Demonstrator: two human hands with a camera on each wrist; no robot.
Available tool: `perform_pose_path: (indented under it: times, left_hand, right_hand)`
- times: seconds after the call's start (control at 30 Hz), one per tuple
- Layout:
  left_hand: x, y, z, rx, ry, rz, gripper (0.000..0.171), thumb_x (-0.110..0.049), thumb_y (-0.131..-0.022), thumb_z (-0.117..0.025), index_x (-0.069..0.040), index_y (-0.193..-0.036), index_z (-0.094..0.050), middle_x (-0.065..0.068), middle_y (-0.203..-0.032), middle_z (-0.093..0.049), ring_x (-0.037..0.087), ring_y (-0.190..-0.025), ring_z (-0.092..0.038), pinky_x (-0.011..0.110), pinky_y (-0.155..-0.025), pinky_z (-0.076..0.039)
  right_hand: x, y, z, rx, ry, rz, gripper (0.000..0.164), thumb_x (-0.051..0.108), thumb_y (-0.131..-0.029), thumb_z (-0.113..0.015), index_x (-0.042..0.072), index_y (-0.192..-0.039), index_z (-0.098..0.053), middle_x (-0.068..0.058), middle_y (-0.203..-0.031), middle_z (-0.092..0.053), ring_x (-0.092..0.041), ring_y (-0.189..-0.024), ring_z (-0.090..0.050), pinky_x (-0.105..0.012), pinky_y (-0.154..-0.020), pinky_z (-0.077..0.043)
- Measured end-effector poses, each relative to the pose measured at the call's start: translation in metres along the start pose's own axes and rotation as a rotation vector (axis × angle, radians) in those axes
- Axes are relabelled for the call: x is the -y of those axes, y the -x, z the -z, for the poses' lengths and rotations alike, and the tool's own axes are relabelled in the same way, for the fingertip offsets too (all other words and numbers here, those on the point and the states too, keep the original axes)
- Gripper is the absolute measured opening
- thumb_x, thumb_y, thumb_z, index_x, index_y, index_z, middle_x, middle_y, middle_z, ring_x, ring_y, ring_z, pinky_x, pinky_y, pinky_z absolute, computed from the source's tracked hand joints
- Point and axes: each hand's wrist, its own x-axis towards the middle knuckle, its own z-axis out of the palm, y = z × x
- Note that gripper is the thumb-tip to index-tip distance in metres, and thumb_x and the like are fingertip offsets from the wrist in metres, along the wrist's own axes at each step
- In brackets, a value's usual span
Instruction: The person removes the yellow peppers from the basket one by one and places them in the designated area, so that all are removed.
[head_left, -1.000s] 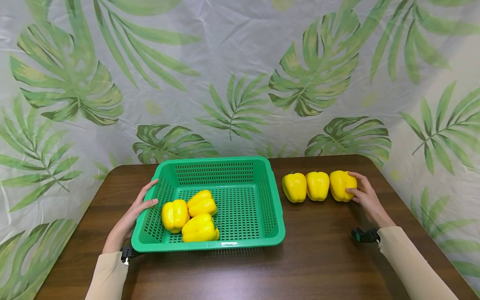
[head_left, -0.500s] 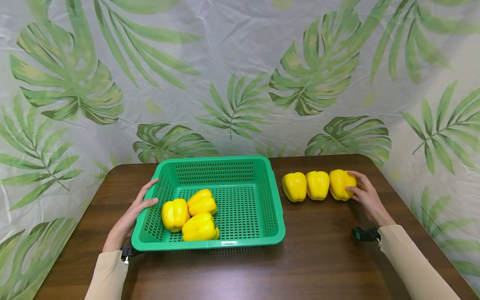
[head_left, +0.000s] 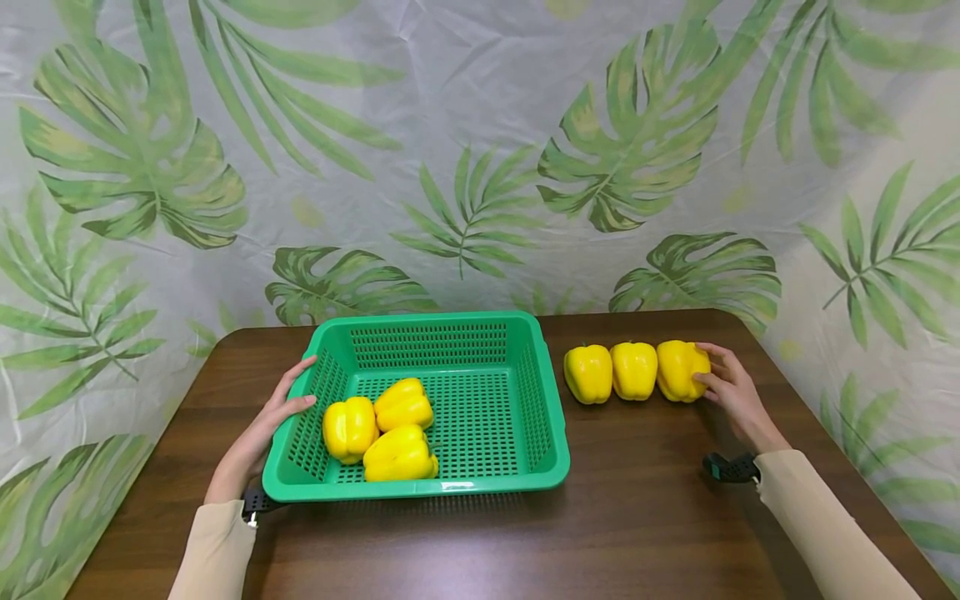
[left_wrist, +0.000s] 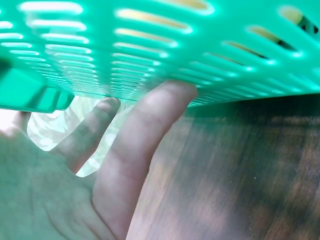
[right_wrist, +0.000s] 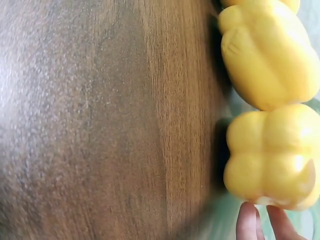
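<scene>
My left hand grips the left rim of a green plastic basket, thumb and a finger over the rim. In the left wrist view, other fingers press against the slotted outer wall. Three yellow bell peppers lie inside the basket, toward its left. To its right, three more stand in a row on the table. My right hand rests its thumb and fingers on the right side of the row's end bell pepper. Two fingertips meet that pepper's lower edge in the right wrist view.
The other two row peppers stand close side by side, right of the basket. The dark wooden table ends at a leaf-patterned cloth hanging behind it. Each wrist wears a black strap.
The right hand and the end pepper have shifted very slightly left. The basket, its peppers and the left hand look the same.
</scene>
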Motion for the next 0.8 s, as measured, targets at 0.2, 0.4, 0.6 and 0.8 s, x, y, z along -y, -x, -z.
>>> perform_pose_path:
  times: [0.2,0.4,0.6,0.8]
  left_hand:
    - [0.000,0.000,0.000,0.005,0.007,-0.002,0.062,-0.021,-0.103,-0.039,-0.031,-0.153,-0.006,0.016,-0.155,0.008,0.049,-0.132,-0.019,0.048,-0.087,-0.046]
    - [0.000,0.001,-0.001,0.006,0.014,-0.003,0.061,-0.021,-0.103,-0.039,-0.031,-0.153,-0.006,0.017,-0.155,0.007,0.049,-0.131,-0.020,0.048,-0.086,-0.047]
    - [-0.001,0.001,-0.001,0.004,0.007,0.001,0.062,-0.021,-0.103,-0.039,-0.031,-0.154,-0.006,0.018,-0.155,0.007,0.048,-0.131,-0.020,0.047,-0.086,-0.047]
    - [-0.001,0.001,-0.001,0.004,0.002,0.003,0.061,-0.022,-0.103,-0.039,-0.031,-0.154,-0.006,0.018,-0.155,0.005,0.048,-0.130,-0.022,0.047,-0.086,-0.048]
  right_hand:
    - [0.006,0.003,0.001,-0.071,-0.144,0.067,0.040,0.010,-0.098,-0.052,0.018,-0.137,-0.046,-0.018,-0.135,-0.038,-0.007,-0.109,-0.044,-0.014,-0.077,-0.045]
    - [0.016,0.004,0.002,-0.154,-0.289,0.150,0.032,0.001,-0.096,-0.053,0.013,-0.126,-0.055,0.007,-0.110,-0.054,-0.006,-0.100,-0.052,-0.012,-0.075,-0.046]
    - [0.031,0.008,-0.001,-0.174,-0.344,0.196,0.030,-0.004,-0.094,-0.052,0.005,-0.123,-0.055,0.004,-0.108,-0.059,-0.003,-0.096,-0.056,-0.011,-0.076,-0.046]
    - [0.038,0.007,-0.010,-0.122,-0.447,0.239,0.030,-0.006,-0.095,-0.050,0.002,-0.124,-0.054,0.000,-0.107,-0.064,-0.007,-0.094,-0.062,-0.015,-0.080,-0.047]
